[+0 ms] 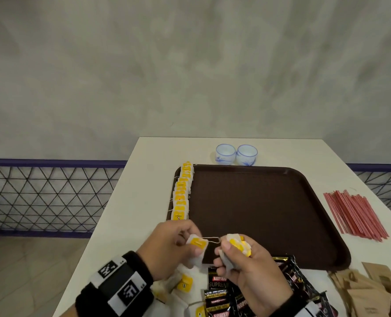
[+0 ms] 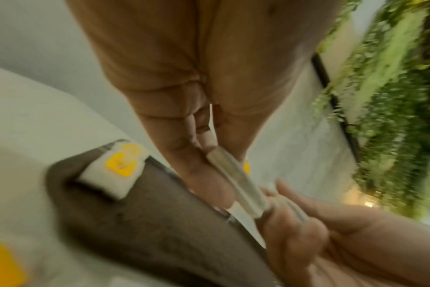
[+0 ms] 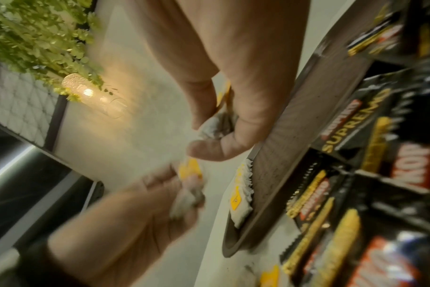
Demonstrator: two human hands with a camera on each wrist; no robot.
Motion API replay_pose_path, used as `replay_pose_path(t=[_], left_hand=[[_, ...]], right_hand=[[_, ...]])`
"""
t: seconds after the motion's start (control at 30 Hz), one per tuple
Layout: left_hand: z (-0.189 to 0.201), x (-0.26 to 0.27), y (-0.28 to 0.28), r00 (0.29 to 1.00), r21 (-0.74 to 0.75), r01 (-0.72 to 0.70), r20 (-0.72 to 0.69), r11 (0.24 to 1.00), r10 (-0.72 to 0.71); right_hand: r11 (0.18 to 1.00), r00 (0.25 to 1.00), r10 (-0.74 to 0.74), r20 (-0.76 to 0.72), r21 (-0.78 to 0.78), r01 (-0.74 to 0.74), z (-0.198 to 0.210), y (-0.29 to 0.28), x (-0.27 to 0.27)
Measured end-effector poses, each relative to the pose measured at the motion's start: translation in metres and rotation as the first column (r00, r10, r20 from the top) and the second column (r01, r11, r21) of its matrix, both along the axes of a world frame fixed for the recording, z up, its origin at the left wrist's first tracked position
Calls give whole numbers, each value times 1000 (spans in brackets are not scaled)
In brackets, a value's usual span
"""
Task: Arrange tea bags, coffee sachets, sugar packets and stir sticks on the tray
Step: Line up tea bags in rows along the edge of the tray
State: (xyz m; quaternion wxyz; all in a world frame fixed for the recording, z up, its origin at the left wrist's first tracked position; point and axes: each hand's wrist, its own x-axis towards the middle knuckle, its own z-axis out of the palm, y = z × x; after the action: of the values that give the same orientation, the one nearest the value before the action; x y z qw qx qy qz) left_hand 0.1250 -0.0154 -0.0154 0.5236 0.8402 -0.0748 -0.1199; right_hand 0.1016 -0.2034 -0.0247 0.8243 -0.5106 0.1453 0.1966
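A brown tray (image 1: 258, 213) lies on the white table, with a row of yellow-tagged tea bags (image 1: 180, 195) along its left edge. Over the tray's near left corner my left hand (image 1: 178, 243) pinches one tea bag (image 1: 196, 244) by its yellow tag. My right hand (image 1: 235, 255) grips a bunch of tea bags (image 1: 238, 245). A thin string runs between the two. In the left wrist view the pinched tea bag (image 2: 236, 184) shows edge-on between thumb and fingers. In the right wrist view my right hand's fingers (image 3: 209, 151) curl around crumpled tea bags (image 3: 216, 126).
Loose tea bags (image 1: 184, 283) and black coffee sachets (image 1: 219, 296) lie at the table's near edge. Brown sugar packets (image 1: 368, 291) are at the near right, red stir sticks (image 1: 354, 213) right of the tray. Two small blue-white cups (image 1: 235, 154) stand behind the tray.
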Motion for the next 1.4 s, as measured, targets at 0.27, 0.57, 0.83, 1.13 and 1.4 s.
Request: replay_pose_path(t=[0.27, 0.57, 0.83, 1.13, 1.4], left_hand=[[-29, 28, 22, 985, 278, -170, 46, 945, 164], [-38, 54, 28, 975, 316, -219, 33, 923, 220], [-12, 34, 29, 941, 175, -223, 294, 959, 166], [-37, 39, 23, 991, 688, -82, 134, 721, -15], [-34, 46, 17, 995, 746, -97, 90, 659, 45]], right_hand=[[997, 996, -72, -45, 6, 72, 1, -12, -5], [997, 996, -82, -41, -16, 82, 5, -15, -10], [979, 997, -15, -77, 203, 31, 17, -11, -11], [934, 990, 96, -100, 353, -55, 25, -4, -15], [950, 993, 48, -112, 311, -11, 25, -9, -19]])
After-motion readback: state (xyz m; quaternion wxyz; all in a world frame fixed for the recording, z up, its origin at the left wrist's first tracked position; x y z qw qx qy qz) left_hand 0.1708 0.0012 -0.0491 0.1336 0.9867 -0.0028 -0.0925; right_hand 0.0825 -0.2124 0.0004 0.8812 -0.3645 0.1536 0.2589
